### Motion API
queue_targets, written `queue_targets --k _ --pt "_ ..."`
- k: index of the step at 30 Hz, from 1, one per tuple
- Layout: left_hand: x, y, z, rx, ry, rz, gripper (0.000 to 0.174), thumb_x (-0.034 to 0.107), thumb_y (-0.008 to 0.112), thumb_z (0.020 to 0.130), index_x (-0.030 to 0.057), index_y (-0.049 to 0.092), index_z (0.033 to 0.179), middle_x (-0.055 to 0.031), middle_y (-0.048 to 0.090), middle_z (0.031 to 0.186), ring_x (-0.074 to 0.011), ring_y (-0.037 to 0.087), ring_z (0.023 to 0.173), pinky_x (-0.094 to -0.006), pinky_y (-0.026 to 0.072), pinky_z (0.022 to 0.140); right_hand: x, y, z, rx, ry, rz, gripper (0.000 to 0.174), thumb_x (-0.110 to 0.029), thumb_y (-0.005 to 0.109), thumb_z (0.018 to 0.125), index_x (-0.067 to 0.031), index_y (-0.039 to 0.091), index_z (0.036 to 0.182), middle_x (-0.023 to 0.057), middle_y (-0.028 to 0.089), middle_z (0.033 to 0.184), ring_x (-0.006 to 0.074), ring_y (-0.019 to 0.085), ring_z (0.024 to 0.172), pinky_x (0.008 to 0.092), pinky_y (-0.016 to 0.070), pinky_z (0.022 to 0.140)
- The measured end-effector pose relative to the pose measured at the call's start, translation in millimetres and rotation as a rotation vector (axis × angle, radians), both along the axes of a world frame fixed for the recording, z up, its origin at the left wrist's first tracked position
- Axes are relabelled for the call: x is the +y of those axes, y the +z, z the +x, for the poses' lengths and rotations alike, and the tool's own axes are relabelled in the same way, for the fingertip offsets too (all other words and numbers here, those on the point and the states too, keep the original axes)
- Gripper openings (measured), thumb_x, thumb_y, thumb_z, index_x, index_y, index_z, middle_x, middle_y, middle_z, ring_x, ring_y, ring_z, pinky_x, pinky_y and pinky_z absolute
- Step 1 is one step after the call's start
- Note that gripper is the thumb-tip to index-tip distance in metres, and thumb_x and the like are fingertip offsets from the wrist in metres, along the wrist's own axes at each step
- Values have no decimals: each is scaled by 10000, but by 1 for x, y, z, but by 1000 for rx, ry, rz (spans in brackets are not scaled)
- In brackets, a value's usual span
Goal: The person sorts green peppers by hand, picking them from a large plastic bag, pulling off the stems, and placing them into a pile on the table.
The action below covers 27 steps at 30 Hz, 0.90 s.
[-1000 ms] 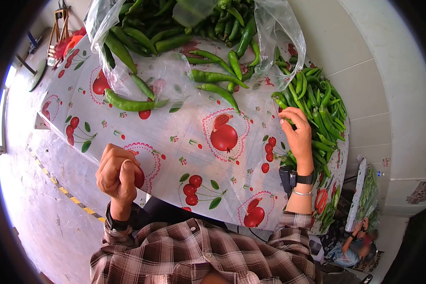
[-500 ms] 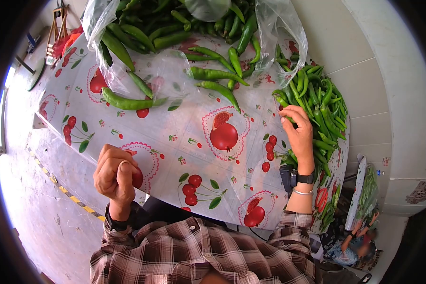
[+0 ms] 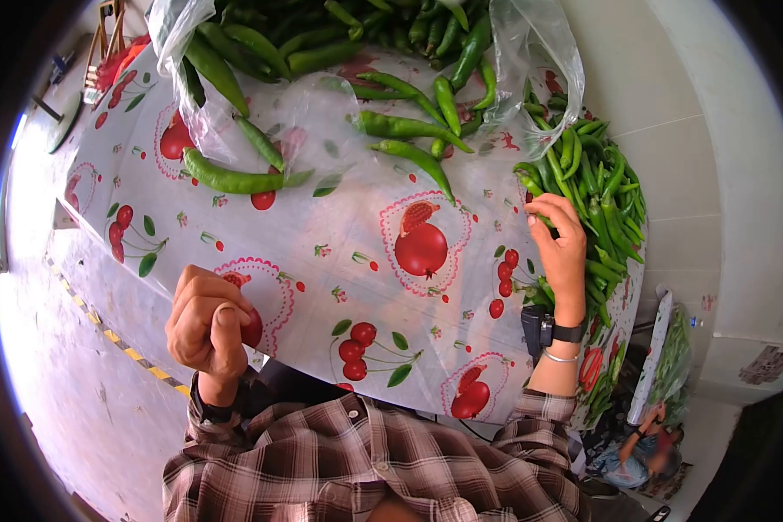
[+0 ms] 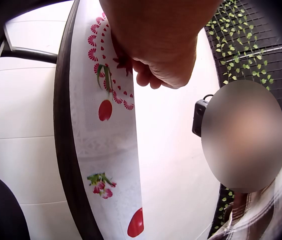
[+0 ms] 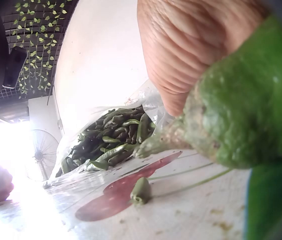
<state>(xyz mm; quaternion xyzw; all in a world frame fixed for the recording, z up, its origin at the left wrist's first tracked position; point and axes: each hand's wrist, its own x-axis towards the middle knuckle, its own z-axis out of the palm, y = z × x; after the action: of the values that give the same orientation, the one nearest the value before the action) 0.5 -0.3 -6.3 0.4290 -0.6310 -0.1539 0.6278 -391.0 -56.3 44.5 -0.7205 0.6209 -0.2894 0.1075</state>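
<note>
My left hand [image 3: 207, 322] is curled into a fist over the table's near-left edge, thumb along the fingers, and shows nothing in it. In the left wrist view the same hand [image 4: 161, 42] overlaps the patterned cloth [image 4: 106, 150]. On the right, my right hand [image 3: 558, 235] lies at the inner edge of a pile of long green chili peppers [image 3: 613, 204]. Its bent fingers overlap one pepper [image 3: 528, 174], with green showing beside the thumb; I cannot tell whether they grip it. A large pepper [image 5: 246, 105] fills the right wrist view's right side, stem pointing left.
At the far side an open clear plastic bag [image 3: 539, 52] spills green peppers [image 3: 409, 161] onto the fruit-printed tablecloth [image 3: 331, 252]. Red-handled scissors [image 3: 590, 369] lie near the right edge. Beyond it are another person [image 3: 639, 457] and a bag of greens [image 3: 670, 357].
The head view has shifted slightly, so the far bag and peppers appear higher and further right. Both hands keep their poses.
</note>
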Motion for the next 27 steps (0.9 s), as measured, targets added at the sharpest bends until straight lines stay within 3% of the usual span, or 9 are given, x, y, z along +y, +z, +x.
queue_targets --k 1,27 --pt "0 0 1 13 -2 -9 127 3 528 744 16 534 618 -99 595 650 -198 525 600 -304 428 568 0 0 0 9 -5 -1 126 11 610 812 16 645 933 93 613 990 229 596 922 314 461 836" --pt "-1 -1 3 -5 -23 -29 181 53 553 807 29 532 629 -90 593 639 -191 523 586 -295 419 552 0 -1 0 23 -4 9 133 5 604 811 11 643 938 91 611 994 228 595 927 319 459 847"
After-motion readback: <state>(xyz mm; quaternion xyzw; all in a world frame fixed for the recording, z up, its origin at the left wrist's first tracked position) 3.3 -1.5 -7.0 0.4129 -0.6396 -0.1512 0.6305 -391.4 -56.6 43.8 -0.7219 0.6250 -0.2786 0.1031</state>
